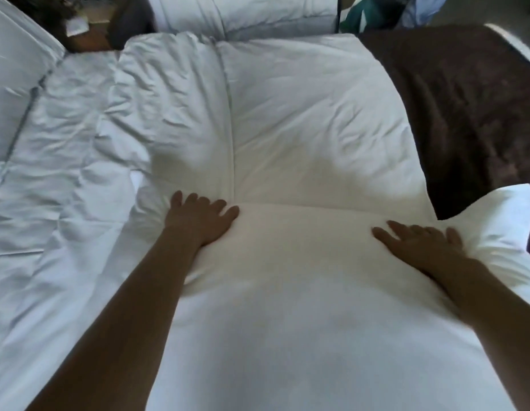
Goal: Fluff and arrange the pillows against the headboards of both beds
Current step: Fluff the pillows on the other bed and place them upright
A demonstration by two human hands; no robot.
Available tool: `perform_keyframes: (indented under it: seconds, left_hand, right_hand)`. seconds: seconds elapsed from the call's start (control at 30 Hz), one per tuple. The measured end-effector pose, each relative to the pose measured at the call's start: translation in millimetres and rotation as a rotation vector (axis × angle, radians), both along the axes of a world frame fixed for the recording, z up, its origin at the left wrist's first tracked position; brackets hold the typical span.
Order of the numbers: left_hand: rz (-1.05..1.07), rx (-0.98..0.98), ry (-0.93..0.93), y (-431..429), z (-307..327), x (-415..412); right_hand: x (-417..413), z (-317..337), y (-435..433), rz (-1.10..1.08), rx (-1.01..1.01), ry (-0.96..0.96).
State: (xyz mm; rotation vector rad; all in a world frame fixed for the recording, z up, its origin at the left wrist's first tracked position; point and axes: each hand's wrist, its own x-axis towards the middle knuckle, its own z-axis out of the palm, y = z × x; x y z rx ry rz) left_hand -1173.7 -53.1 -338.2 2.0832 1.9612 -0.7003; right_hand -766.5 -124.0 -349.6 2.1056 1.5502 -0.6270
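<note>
A big white pillow [302,277] lies in front of me on the near bed and fills the lower middle of the view. My left hand [203,216] presses flat on its far left part, fingers spread. My right hand [420,240] presses flat on its far right part, fingers straight and slightly blurred. Beyond the pillow lies a rumpled white duvet [302,114] with a seam down its middle. Another white pillow [14,60] stands at the far left edge.
A dark brown bed runner [465,99] covers the bed's right side. The second bed [243,13] with white bedding stands beyond a narrow gap. A wooden nightstand [85,40] sits at the top left. Coloured clothing [391,10] lies at the top right.
</note>
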Motion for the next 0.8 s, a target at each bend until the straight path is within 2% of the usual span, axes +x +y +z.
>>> perform_keyframes:
  seconds: [0.13, 0.2, 0.27, 0.37, 0.53, 0.67, 0.8]
  left_hand:
    - [0.011, 0.021, 0.005, -37, 24, 3]
    - [0.007, 0.109, -0.011, -62, 43, 3]
    - [0.012, 0.173, -0.044, -88, 64, 2]
    - [0.026, 0.21, -0.085, -137, 100, -5]
    - [0.053, 0.308, -0.171, -221, 156, -21]
    - [-0.003, 0.275, -0.153, -282, 191, -36]
    - [-0.013, 0.343, -0.231, -349, 217, -52]
  right_hand:
    - [-4, 27, -42, 0.159, -0.047, -0.045]
    - [-9, 44, -73, 0.133, 0.038, -0.043]
    - [-15, 69, -102, 0.116, 0.035, -0.081]
    - [-29, 106, -145, -0.003, 0.113, -0.056]
    - [-51, 158, -223, -0.03, 0.229, -0.03]
    - [-67, 191, -285, -0.071, 0.317, -0.022]
    - [-84, 220, -355, -0.042, 0.423, -0.073]
